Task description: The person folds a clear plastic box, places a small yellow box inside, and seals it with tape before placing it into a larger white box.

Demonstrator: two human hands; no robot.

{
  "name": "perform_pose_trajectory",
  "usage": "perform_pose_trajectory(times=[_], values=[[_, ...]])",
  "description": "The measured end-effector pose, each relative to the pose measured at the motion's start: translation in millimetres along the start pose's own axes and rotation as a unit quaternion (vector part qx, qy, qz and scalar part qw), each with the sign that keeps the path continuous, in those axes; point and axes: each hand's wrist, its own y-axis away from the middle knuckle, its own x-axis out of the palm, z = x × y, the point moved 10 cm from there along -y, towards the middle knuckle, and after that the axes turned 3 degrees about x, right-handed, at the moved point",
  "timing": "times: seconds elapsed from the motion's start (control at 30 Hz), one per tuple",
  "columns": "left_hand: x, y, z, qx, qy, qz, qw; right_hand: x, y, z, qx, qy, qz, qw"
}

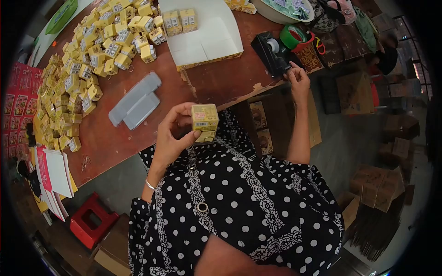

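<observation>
My left hand (174, 138) is closed around small yellow printed boxes (204, 117), one above another, held in front of my body past the table edge. A barcode shows on the upper box, and fingers partly cover the lower one. At the near end of a black tape dispenser (271, 53), my right hand (298, 82) pinches the end of the tape; the clear strip itself is hardly visible. A roll of tape (273, 45) sits in the dispenser.
A large pile of yellow boxes (99, 57) covers the table's left. A white tray (202, 34) holds a few boxes. Clear plastic covers (138, 103) lie nearer. Green tape (292, 37), rubber bands (309, 59) and a basin (285, 16) are at right. A red stool (93, 221) stands below.
</observation>
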Motion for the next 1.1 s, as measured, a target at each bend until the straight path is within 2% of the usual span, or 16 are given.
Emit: perform_pose_trajectory(times=[0.07,0.1,0.17,0.2,0.27,0.33,0.4,0.47,0.53,0.63,0.83,1.03,1.1], values=[[-5.6,2.9,-2.1,0.023,0.020,-0.024,0.999,-11.6,-0.8,5.1,-0.009,0.122,-0.009,0.992],[-7.2,4.3,-8.3,0.040,0.004,-0.030,0.999,-6.7,6.6,44.2,-0.169,0.197,-0.047,0.964],[-12.6,7.5,-11.7,0.046,-0.021,-0.054,0.997,13.3,21.5,94.3,-0.149,0.124,-0.091,0.977],[-15.7,9.0,-11.2,0.041,-0.027,-0.067,0.997,30.9,30.2,115.2,-0.143,0.115,-0.080,0.980],[-16.6,9.6,-18.9,0.074,-0.063,-0.094,0.991,82.5,48.1,134.7,-0.036,-0.117,0.060,0.991],[-17.2,9.4,-20.7,0.093,-0.080,-0.113,0.986,144.0,80.7,166.2,-0.019,-0.190,0.177,0.965],[-17.2,15.8,-46.2,0.203,-0.250,-0.151,0.935,190.0,116.7,172.3,0.051,-0.212,0.244,0.945],[-19.8,19.5,-49.6,0.226,-0.260,-0.169,0.923,220.5,142.2,173.8,0.091,-0.215,0.297,0.926],[-23.8,26.4,-54.3,0.246,-0.269,-0.187,0.912,234.1,152.7,165.4,0.117,-0.216,0.306,0.920],[-22.3,28.6,-55.3,0.241,-0.297,-0.165,0.909,246.7,158.2,158.1,0.129,-0.218,0.326,0.911],[-24.0,30.7,-57.8,0.259,-0.308,-0.176,0.898,246.1,152.5,160.4,0.085,-0.178,0.305,0.932],[-27.8,30.1,-52.4,0.235,-0.286,-0.178,0.912,250.5,150.3,157.4,0.141,-0.155,0.316,0.925],[-29.7,26.6,-45.7,0.192,-0.265,-0.172,0.929,241.1,138.3,154.5,0.054,-0.051,0.264,0.962]])
